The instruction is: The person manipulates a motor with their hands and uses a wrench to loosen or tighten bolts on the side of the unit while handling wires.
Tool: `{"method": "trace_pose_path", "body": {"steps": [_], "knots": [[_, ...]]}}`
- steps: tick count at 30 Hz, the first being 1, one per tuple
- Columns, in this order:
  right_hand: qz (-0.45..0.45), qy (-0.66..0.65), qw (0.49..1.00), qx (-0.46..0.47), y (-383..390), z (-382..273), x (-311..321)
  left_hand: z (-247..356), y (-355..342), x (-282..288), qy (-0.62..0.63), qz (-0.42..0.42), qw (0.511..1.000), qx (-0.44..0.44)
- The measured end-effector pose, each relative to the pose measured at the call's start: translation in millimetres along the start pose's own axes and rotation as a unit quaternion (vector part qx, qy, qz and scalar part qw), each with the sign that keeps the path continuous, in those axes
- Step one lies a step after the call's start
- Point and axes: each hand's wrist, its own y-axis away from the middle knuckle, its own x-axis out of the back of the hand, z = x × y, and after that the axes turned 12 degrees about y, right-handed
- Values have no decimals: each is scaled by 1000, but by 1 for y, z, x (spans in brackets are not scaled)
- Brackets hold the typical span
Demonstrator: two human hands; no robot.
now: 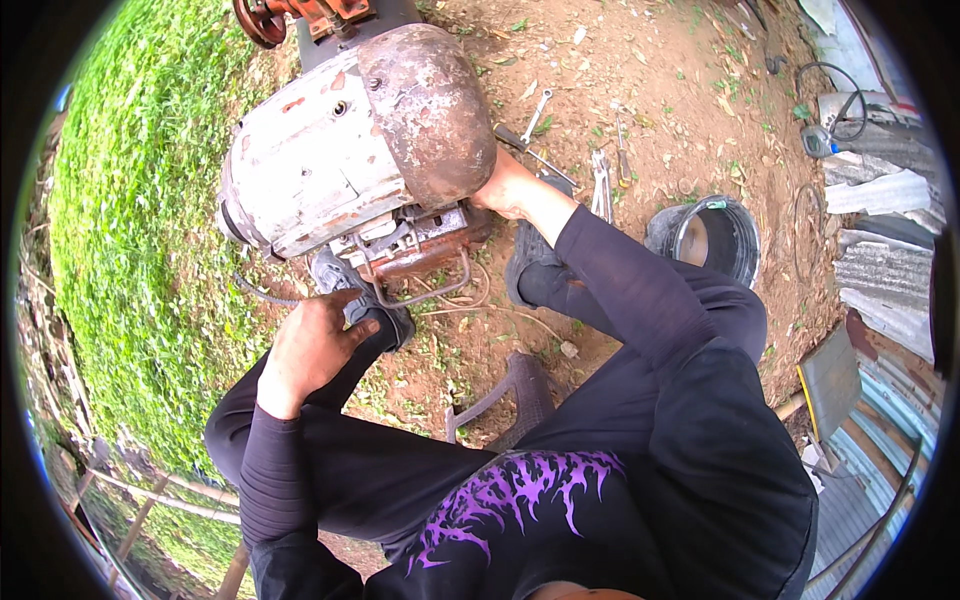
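A large electric motor [320, 150] with peeling white paint and a rusty brown end cover [430, 110] lies on its side in front of me. My right hand [505, 188] reaches to the near right side of that cover; its fingers are hidden behind the metal. Below the motor's body sits a rusty base part [430, 245] with a bent metal rod loop [462, 275] sticking out toward me. My left hand [308, 345] hovers above my left knee, near my shoe, thumb and index finger apart, with nothing seen in it. It does not touch the motor.
Right of the motor, a spanner [537, 115], more spanners [601, 185] and a screwdriver [622, 165] lie on the dirt. A black bucket [740, 240] stands by my right leg. Corrugated sheets [885, 270] line the right side. Orange-red machinery [300, 15] is at the top. Grass [130, 200] grows left.
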Motion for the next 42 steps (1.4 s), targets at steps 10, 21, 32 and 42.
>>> {"method": "trace_pose_path", "body": {"steps": [10, 21, 32, 42], "knots": [[24, 36, 994, 98, -23, 44, 1, 8, 0, 5, -7, -14, 1000, 0], [38, -54, 993, 95, -18, 43, -12, 8, -2, 3, 11, 4, 1000, -16], [-74, -316, 931, -167, 22, -22, 0, 8, 3, -32, 294, -90, 951, 16], [-109, -323, 925, -169, 35, -19, -2, 39, -3, -43, 288, -13, 958, 5]]}}
